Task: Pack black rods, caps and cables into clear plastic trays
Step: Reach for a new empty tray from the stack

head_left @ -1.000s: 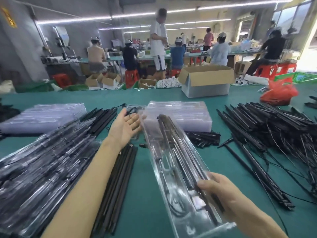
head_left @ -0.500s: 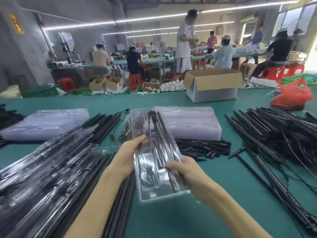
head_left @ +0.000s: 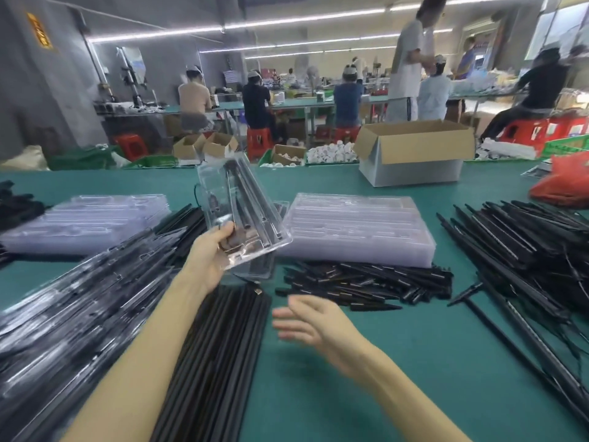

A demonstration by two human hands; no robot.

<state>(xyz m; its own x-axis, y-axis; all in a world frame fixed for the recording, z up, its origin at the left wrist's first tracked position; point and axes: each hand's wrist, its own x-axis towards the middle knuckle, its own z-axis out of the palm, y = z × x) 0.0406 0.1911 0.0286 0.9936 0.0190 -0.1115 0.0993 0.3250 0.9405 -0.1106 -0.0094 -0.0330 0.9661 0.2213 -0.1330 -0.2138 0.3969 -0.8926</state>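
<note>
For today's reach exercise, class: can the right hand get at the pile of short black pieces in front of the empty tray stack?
Probably yes. The right hand is open and holds nothing, and the black pieces lie uncovered just beyond it, with only bare table between.

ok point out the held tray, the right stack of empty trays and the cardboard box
held tray (head_left: 213, 186), head view, clear upper-left wall
empty tray stack (head_left: 357, 224), head view, top tray's surface
cardboard box (head_left: 414, 172), head view, grey front side
</note>
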